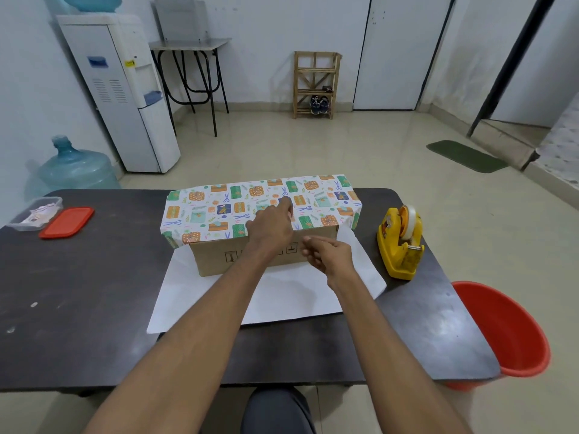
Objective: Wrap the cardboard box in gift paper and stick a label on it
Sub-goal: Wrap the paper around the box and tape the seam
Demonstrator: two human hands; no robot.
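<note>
A long cardboard box (216, 256) lies on the dark table (78, 292). Patterned gift paper (219, 205) is folded over its top, and the paper's white underside (282, 299) spreads on the table in front of the box. My left hand (272, 225) rests on the paper at the box's top front edge, index finger stretched forward. My right hand (326, 252) hovers in front of the box's near face with fingers loosely curled; a small clear piece seems pinched at its fingertips, but I cannot make it out.
A yellow tape dispenser (401, 245) stands to the right of the box. At the far left sit a clear tub (34, 214) and its red lid (67, 222). A red bucket (504, 333) stands on the floor by the table's right corner.
</note>
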